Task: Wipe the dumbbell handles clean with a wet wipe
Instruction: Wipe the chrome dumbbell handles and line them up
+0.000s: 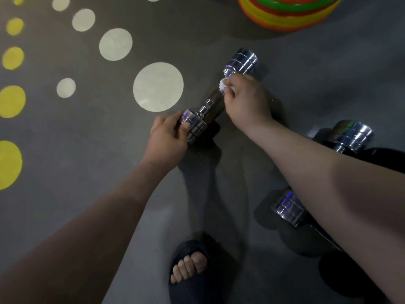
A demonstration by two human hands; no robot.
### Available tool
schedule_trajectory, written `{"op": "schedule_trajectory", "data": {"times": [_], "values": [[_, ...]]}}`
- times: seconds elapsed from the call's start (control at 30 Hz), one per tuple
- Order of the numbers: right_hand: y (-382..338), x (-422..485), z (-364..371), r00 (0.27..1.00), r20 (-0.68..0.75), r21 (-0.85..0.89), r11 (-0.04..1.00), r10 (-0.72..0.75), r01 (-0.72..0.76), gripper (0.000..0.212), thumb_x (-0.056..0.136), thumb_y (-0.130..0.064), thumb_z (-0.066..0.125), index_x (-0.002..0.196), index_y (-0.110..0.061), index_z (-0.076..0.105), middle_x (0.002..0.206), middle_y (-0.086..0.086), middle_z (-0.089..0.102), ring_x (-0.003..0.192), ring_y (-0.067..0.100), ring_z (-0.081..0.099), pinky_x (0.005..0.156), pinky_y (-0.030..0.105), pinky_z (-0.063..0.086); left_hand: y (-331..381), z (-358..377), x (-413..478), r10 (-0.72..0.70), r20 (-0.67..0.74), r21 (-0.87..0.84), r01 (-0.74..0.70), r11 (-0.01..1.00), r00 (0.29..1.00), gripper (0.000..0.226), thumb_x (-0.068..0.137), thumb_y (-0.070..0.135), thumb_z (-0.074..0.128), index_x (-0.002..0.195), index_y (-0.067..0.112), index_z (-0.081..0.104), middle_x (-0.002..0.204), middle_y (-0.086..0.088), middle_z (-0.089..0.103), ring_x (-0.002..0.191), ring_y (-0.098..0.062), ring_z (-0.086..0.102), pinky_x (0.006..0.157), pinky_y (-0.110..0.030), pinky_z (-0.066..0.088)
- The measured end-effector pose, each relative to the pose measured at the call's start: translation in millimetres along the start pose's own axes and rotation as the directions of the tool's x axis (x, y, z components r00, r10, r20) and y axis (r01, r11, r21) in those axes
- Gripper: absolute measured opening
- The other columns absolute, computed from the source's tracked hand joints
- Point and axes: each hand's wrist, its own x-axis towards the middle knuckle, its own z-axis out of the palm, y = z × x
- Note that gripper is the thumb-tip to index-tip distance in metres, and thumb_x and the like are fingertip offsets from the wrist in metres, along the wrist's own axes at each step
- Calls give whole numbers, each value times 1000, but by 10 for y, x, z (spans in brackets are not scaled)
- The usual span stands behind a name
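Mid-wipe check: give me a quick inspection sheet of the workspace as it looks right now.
Surface: grey floor with white and yellow painted dots.
Job's things: chrome dumbbell slanted at centre; white wet wipe against its handle near the far head; second dumbbell to the right, handle hidden behind the right forearm.
Clutter: stack of coloured rings at the top edge; slippered foot at the bottom.
Hands: left hand grips the dumbbell's near head; right hand pinches the wet wipe.
Cables: nothing seen.
Surroundings: nothing seen beyond the floor.
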Motion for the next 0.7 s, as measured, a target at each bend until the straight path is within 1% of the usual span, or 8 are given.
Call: {"op": "schedule_trajectory", "data": {"times": [0.07, 0.13, 0.2, 0.33, 0.37, 0.5, 0.63, 0.7], "values": [[-41, -49, 31, 993, 62, 6, 995, -99, 99, 12, 86, -4, 60, 89, -6, 71, 90, 13, 69, 84, 31, 65, 74, 23, 41, 3, -8, 16, -12, 1, 8, 12, 1000, 1000, 42, 103, 30, 55, 142, 16, 57, 130, -9, 55, 122, -22, 53, 102, -18, 34], [-51, -139, 15, 959, 181, 29, 976, -216, 215, 12, 86, -4, 60, 90, -6, 71, 89, 13, 68, 83, 34, 65, 75, 33, 48, 2, -22, 18, -10, 6, 13, 10, 1000, 1000, 42, 103, 30, 55, 142, 16, 57, 129, -9, 55, 122, -22, 53, 101, -17, 34], [-12, -102, -54, 939, 230, 11, 966, -255, 259, 16, 87, -6, 58, 93, -6, 72, 92, 14, 68, 86, 34, 65, 77, 36, 49, 7, -25, 5, -1, 11, 9, 1, 1000, 1000, 42, 103, 29, 56, 142, 15, 58, 128, -9, 55, 119, -22, 55, 100, -17, 34], [21, 130, -71, 993, 83, -76, 993, -80, 86, 22, 88, -8, 53, 93, -5, 74, 96, 16, 70, 92, 34, 65, 84, 33, 44, 17, -18, -4, 4, 10, 6, -4, 1000, 1000, 41, 102, 28, 56, 141, 14, 58, 124, -9, 55, 114, -22, 56, 99, -18, 36], [-11, 101, -37, 994, 74, -74, 994, -80, 86, 23, 87, -9, 52, 91, -5, 74, 94, 16, 70, 90, 35, 65, 82, 35, 46, 19, -23, -1, 7, 9, 8, -7, 1000, 1000, 41, 102, 28, 57, 140, 14, 59, 123, -9, 56, 114, -23, 56, 100, -20, 38], [-66, -83, -22, 937, 216, 4, 960, -275, 281, 24, 89, -14, 52, 92, -3, 73, 88, 16, 68, 83, 36, 65, 75, 41, 51, 34, -48, -11, 21, 13, 12, -21, 1000, 1000, 42, 100, 29, 60, 139, 13, 60, 120, -8, 57, 112, -22, 57, 101, -23, 41], [10, 112, -70, 990, 114, -83, 992, -88, 98, 25, 90, -15, 51, 95, -7, 75, 95, 15, 70, 91, 34, 65, 83, 36, 50, 49, -54, -27, 29, 13, 8, -29, 1000, 999, 41, 100, 29, 60, 139, 16, 60, 117, -3, 54, 113, -20, 55, 101, -21, 39], [-52, 4, -2, 986, 119, -75, 989, -117, 126, 23, 88, -14, 52, 92, -7, 74, 92, 15, 69, 86, 34, 65, 78, 37, 49, 50, -61, -22, 30, 16, 19, -30, 999, 999, 41, 100, 29, 60, 139, 17, 60, 118, -4, 55, 113, -21, 55, 100, -22, 39]]}}
